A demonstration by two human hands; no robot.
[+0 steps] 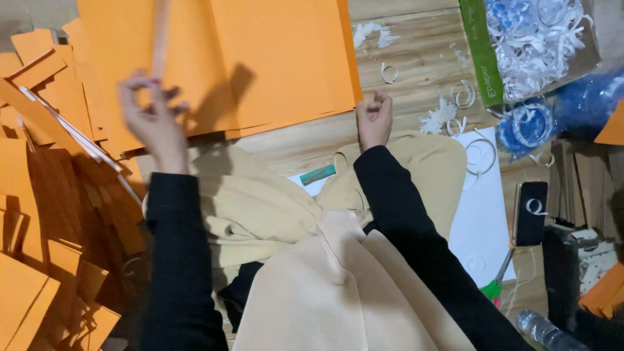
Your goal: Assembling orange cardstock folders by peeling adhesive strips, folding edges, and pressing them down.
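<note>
Head camera looks straight down at my lap and a wooden floor, and what I have in hand is orange paper work. My left hand is lifted over the near edge of the big stack of orange sheets, fingers curled in a pinch around a thin pale strip that runs up and away from the knuckles; the hand and strip are motion-blurred, so I can't tell whether the strip is paper or a stick. My right hand rests at the lower right corner of that stack, closed in a loose fist, and I cannot tell whether anything is inside it. Cut orange pieces lie heaped to my left, overlapping and partly in shadow. To do this well, I judge the left pinch should stay close to the strip's lower end so it does not flop or crease, while the right hand anchors the stack's corner so the top sheets don't slide. White paper curls are scattered just beyond the right hand, near enough to catch under a sheet. A white sheet, a dark phone and green-handled scissors lie to the right, well apart from both hands.
</note>
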